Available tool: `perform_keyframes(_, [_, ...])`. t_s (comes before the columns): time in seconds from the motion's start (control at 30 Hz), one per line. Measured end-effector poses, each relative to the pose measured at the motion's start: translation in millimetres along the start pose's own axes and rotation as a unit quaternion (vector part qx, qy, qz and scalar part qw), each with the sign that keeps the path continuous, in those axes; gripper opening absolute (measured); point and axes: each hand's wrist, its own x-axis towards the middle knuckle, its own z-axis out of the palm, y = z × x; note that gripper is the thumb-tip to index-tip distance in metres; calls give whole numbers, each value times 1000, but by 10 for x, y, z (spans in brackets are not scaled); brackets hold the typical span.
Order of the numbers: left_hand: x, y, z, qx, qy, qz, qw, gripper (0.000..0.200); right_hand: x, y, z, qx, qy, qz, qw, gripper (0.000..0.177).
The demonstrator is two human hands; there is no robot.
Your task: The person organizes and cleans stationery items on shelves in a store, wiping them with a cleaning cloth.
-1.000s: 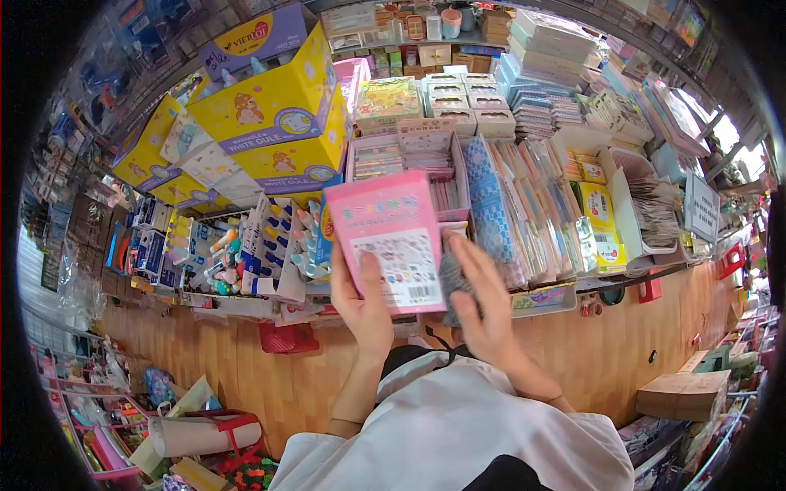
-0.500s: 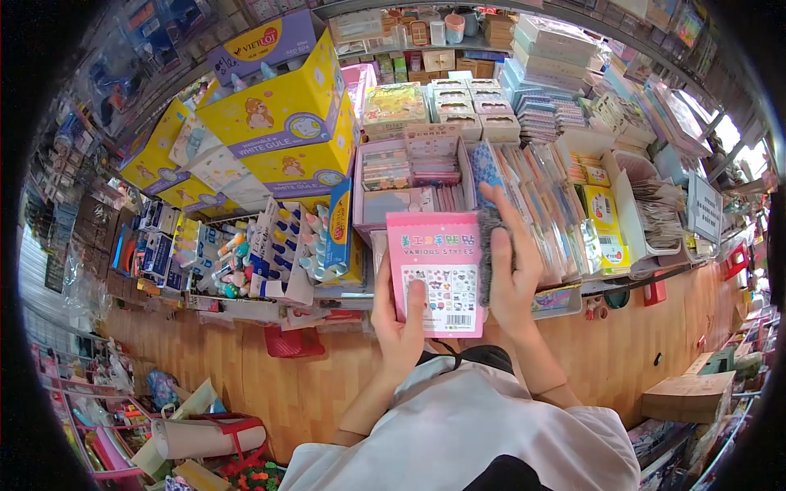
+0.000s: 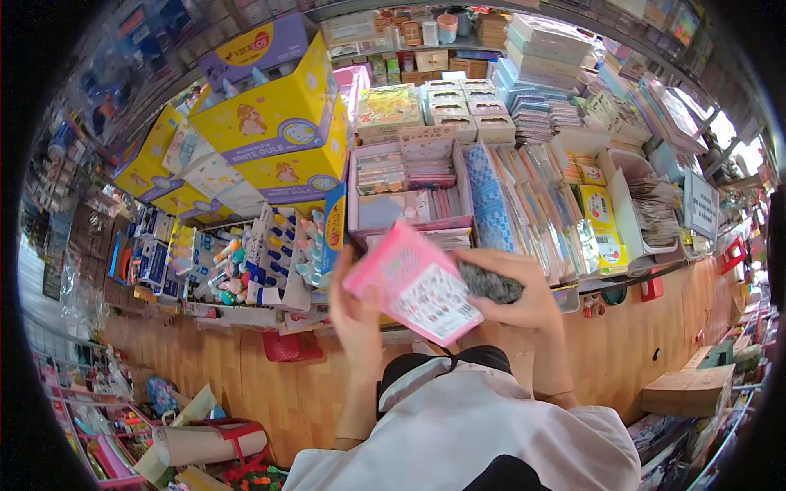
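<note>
A pink sticker pack (image 3: 401,260) is tilted in front of me, its white printed panel and barcode facing up, blurred by motion. My left hand (image 3: 356,315) is closed on its left edge, thumb over the front. My right hand (image 3: 524,286) is closed round a grey fuzzy cloth (image 3: 491,283), which is at the pack's right edge. Just beyond the pack stands a lilac box (image 3: 354,196) of small packets, with upright plastic-sleeved packs (image 3: 532,204) to its right.
Yellow white-glue boxes (image 3: 266,123) are stacked at the left, behind trays of glue bottles and pens (image 3: 237,254). A white bin of packets (image 3: 647,204) stands at the right. Below are the wooden floor (image 3: 270,385), a red stool (image 3: 292,345) and a cardboard box (image 3: 688,389).
The sticker pack has turned from upright to slanted and moved slightly left and down. My left hand has shifted left; my right hand has moved lower, fingers now curled round the grey cloth.
</note>
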Motion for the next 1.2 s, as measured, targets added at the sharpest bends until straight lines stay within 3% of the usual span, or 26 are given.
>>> perform_keyframes(0.07, [142,89,-35,-26,-22,53,998,81,-65,16,-226,-5,-105,-19,994,56])
perform_keyframes(0.17, [264,128,-222,-71,-349,-28,934,81,-86,30,-237,42,-157,-16,987,56])
perform_keyframes(0.2, [186,175,-209,-55,-382,-109,916,74,-63,-28,-184,47,-140,0,989,51])
perform_keyframes(0.3, [141,148,-172,5,-308,-165,937,67,18,9,-181,14,-9,-46,999,48])
perform_keyframes(0.33, [117,79,-166,-30,-275,-132,952,60,16,-10,-150,20,61,-3,998,50])
perform_keyframes(0.43, [113,-51,12,-156,-89,-117,977,56,53,109,90,136,205,-22,969,56])
perform_keyframes(0.47, [145,-15,70,-173,-59,-115,976,53,21,147,84,19,146,-53,988,58])
perform_keyframes(0.57, [191,-42,54,-178,-47,-82,979,52,-43,135,360,-15,219,-69,973,58])
perform_keyframes(0.67, [118,-54,70,-187,-39,-120,974,54,-116,193,335,-22,204,-66,976,55])
perform_keyframes(0.8, [-71,-127,93,-34,-141,-79,986,51,10,199,95,-57,208,-68,974,52])
perform_keyframes(0.9, [-108,-140,141,-102,-135,-110,979,50,135,36,-38,-77,176,-87,977,53])
perform_keyframes(0.97, [-56,-155,152,-156,-54,-81,983,49,169,40,13,-86,154,-114,978,54])
perform_keyframes(1.07, [107,-84,67,-182,24,-68,981,45,55,97,146,-74,89,-76,990,54])
perform_keyframes(1.17, [159,-62,-12,-191,58,-65,978,43,-25,114,370,27,113,-19,993,55])
perform_keyframes(1.2, [103,-55,78,-198,81,-76,974,44,5,203,437,72,131,-48,988,54])
